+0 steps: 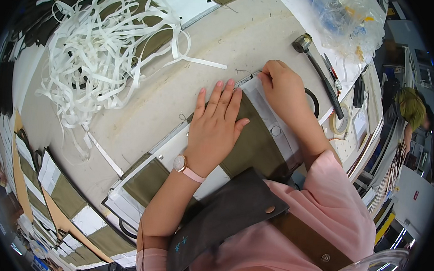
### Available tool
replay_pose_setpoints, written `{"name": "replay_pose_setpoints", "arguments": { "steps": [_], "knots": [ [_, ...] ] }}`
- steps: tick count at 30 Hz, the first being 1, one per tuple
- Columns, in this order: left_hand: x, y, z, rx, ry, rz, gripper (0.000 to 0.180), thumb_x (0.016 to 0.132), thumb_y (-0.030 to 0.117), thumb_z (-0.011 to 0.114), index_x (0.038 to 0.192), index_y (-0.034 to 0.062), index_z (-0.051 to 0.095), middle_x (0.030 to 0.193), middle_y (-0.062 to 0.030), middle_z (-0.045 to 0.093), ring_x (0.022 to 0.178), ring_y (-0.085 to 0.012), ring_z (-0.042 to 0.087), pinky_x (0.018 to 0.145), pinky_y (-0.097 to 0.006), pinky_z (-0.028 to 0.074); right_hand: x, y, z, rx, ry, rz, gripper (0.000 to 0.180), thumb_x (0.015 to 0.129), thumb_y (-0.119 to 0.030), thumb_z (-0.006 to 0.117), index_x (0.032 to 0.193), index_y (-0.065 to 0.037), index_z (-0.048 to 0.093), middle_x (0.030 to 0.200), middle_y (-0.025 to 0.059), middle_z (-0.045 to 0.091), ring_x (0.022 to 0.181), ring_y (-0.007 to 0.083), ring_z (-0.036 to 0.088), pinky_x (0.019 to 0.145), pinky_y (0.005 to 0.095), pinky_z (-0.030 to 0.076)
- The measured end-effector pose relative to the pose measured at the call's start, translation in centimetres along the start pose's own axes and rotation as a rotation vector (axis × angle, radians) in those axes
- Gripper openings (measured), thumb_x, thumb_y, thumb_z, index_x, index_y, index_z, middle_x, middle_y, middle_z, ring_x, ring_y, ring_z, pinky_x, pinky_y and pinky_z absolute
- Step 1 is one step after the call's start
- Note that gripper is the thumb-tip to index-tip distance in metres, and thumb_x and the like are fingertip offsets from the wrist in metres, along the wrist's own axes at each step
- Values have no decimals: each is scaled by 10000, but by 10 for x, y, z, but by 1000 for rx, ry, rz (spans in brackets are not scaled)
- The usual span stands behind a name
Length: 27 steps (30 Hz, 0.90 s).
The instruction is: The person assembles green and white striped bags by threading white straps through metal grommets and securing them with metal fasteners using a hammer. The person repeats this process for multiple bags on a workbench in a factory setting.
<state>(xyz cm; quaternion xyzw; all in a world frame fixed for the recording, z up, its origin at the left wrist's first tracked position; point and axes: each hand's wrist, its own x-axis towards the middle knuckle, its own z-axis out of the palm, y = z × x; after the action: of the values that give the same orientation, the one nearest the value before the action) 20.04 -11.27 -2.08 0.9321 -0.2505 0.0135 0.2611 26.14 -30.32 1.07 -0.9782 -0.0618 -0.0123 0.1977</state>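
On the pale cloth-covered desk lies the olive green fabric piece with white edge strip, under both hands. The left hand rests flat on it, left of the right hand. The tangled heap of white paper strips lies far left. The black-handled metal hammer lies right of the right hand, with the clear plastic bag behind it.

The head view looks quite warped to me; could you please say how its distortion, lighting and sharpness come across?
In the head view, fisheye bending curves the table edges toward a dark round rim; the light is even and soft, with only faint shadows under the left hand and right hand; the centre is sharp, the white strips read clearly, and the plastic bag shows mild glare.
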Motion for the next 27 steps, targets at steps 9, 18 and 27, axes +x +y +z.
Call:
{"name": "replay_pose_setpoints", "arguments": {
  "steps": [9, 18, 27],
  "knots": [
    [-1, -1, 1, -15, 5, 0, 607, 966, 367, 607, 1453, 32, 469, 1551, -149, 430, 1448, -314, 380, 1210, -523, 211, -12, 2, 1, -70, 100, -30, 113, 873, -74, 640, 925, 3, 576, 948, 180, 631, 837, 377, 638, 738, 465, 524],
    [4, 1, 4, -16, 17, -7, 625, 944, 379, 632, 1443, 37, 477, 1539, -141, 443, 1439, -304, 390, 1201, -525, 224, -39, 4, 16, -162, 123, -376, 345, 834, -43, 650, 1164, 49, 615, 1191, 202, 611, 1133, 366, 585, 974, 423, 484],
    [-25, -8, 10, 111, 120, 31, 703, 930, 484, 599, 1440, 15, 485, 1535, -120, 450, 1462, -263, 349, 1220, -522, 181, -52, -1, 23, -142, -31, -414, 465, 939, -101, 625, 1390, -13, 559, 1313, 220, 551, 1229, 402, 520, 1031, 467, 426]
  ]
}}
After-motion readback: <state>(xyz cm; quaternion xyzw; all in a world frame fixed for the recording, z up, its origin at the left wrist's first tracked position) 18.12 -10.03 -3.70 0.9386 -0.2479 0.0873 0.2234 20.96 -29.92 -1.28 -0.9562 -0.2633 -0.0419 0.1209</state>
